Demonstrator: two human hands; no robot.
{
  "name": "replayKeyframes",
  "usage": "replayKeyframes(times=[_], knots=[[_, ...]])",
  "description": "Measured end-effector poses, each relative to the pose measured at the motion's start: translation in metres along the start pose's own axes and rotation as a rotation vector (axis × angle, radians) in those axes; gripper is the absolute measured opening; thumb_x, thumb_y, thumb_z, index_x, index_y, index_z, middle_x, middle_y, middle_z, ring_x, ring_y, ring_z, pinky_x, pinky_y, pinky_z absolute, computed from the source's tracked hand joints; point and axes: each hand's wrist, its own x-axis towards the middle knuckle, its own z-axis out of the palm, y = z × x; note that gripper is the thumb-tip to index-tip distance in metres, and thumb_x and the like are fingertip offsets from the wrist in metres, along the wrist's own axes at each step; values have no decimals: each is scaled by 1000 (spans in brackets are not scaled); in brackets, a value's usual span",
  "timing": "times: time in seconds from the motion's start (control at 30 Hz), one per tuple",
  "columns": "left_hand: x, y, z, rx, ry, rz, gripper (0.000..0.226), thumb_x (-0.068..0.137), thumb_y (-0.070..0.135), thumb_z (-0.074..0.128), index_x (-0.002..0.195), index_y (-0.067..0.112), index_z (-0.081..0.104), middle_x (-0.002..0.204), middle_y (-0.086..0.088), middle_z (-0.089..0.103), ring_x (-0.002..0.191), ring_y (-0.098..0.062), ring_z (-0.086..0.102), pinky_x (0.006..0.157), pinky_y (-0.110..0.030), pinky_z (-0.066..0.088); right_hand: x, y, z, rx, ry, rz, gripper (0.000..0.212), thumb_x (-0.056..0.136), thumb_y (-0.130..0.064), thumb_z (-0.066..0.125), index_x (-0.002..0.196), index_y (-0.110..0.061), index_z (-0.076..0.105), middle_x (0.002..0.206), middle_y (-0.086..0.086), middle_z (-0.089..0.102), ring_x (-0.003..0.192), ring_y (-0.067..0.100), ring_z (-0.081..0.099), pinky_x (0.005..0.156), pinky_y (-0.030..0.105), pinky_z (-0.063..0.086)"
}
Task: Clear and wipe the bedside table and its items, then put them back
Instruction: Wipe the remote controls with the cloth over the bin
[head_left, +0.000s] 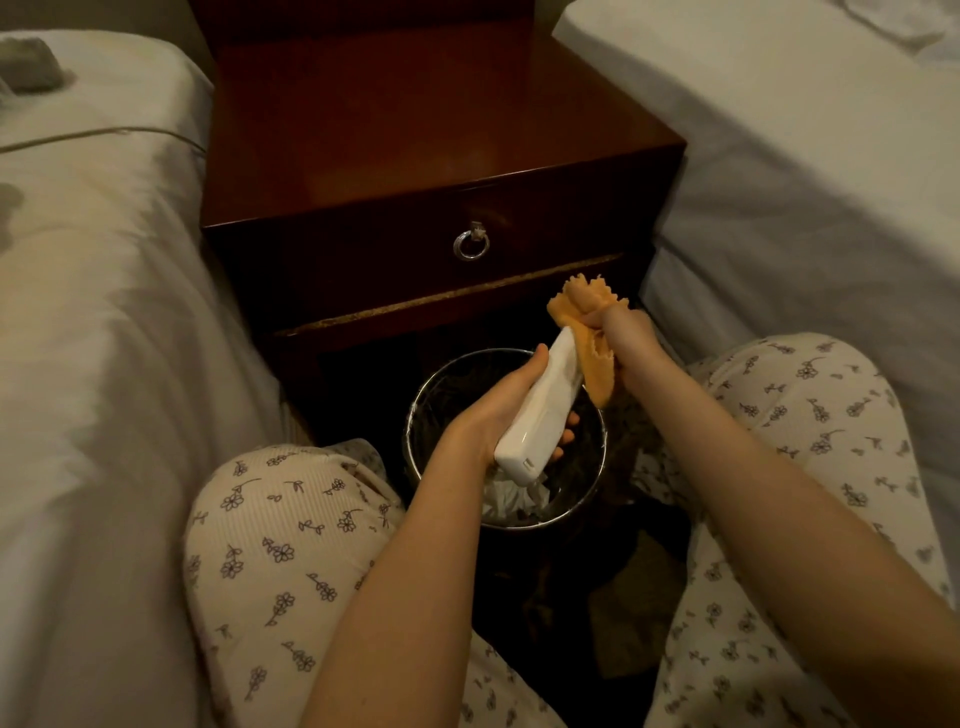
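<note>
left hand (483, 413) grips the long white plastic remote (540, 395) mid-body above the round metal bin (413, 423); right hand (631, 338) bunches a soft orange cloth (582, 306) round its tip. seems light, stiff, slippery.

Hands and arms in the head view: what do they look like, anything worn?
Left hand and right hand are bare: no gloves, rings or watch visible. Forearms are bare, no sleeves in view. Trousers are cream with small dark flowers.
</note>
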Motion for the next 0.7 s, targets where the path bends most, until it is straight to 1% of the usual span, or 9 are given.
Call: replayKeyframes(times=[0.1, 0.17, 0.27, 0.37, 0.47, 0.5, 0.57, 0.63, 0.7], knots=[[-2, 3, -2, -91, -13, 57, 59, 94, 60, 27, 110, 10, 53, 78, -8, 59, 56, -16, 59, 48, -21, 51, -1, 3, 0, -9, 29, -8, 30, 85, -17, 58, 113, -6, 52, 97, 8, 60, 94, 26, 59, 88, 41, 49], [-2, 4, -4, -113, -6, 75, 57, 95, 58, 26, 115, 11, 50, 78, -9, 58, 58, -17, 58, 47, -21, 51, 0, 6, 1, -36, 31, -34, 18, 85, -17, 57, 102, -9, 54, 85, 5, 59, 86, 23, 58, 81, 38, 47], [-2, 1, -3, -107, 24, 65, 55, 95, 58, 25, 112, 13, 50, 81, -9, 56, 63, -19, 57, 46, -21, 51, -1, 10, 2, -108, 38, -70, 7, 87, -17, 54, 90, -11, 55, 77, 3, 55, 71, 19, 54, 63, 30, 42], [0, 1, -3, -118, 62, 64, 51, 97, 55, 25, 117, 15, 47, 84, -10, 54, 66, -21, 56, 47, -23, 51, -4, 12, 3, -233, 49, -173, 19, 91, -21, 51, 73, -16, 53, 71, 2, 53, 63, 16, 51, 57, 27, 39], [4, 3, -5, -143, 134, 67, 44, 98, 47, 28, 112, 11, 49, 80, -12, 53, 64, -23, 55, 51, -27, 47, -18, 9, 7, -241, -38, -350, 11, 91, -19, 54, 80, -16, 58, 75, -3, 56, 70, 12, 54, 65, 27, 44], [5, 4, -6, -154, 162, 72, 43, 98, 45, 29, 102, 9, 53, 74, -11, 55, 61, -22, 55, 50, -27, 46, -24, 8, 10, -252, -121, -411, 8, 90, -18, 56, 83, -17, 59, 76, -5, 57, 71, 9, 55, 67, 23, 45], [8, 2, -6, -187, 213, 107, 46, 99, 44, 29, 78, 11, 53, 57, -6, 56, 50, -19, 54, 48, -25, 43, -37, 10, 18, -317, -350, -482, 11, 90, -16, 58, 81, -23, 60, 78, -8, 59, 73, 6, 57, 66, 15, 46], [12, -1, -7, -228, 253, 138, 49, 99, 46, 29, 70, 13, 51, 44, -2, 55, 39, -16, 55, 48, -25, 42, -40, 18, 24, -349, -481, -483, 15, 88, -16, 61, 84, -31, 62, 83, -8, 65, 83, 9, 62, 77, 20, 49], [13, -2, -7, -244, 269, 137, 49, 99, 45, 28, 70, 13, 52, 41, -1, 56, 37, -16, 55, 49, -25, 43, -38, 25, 27, -342, -445, -503, 13, 86, -21, 64, 95, -30, 66, 92, -7, 68, 93, 12, 64, 84, 26, 50]])
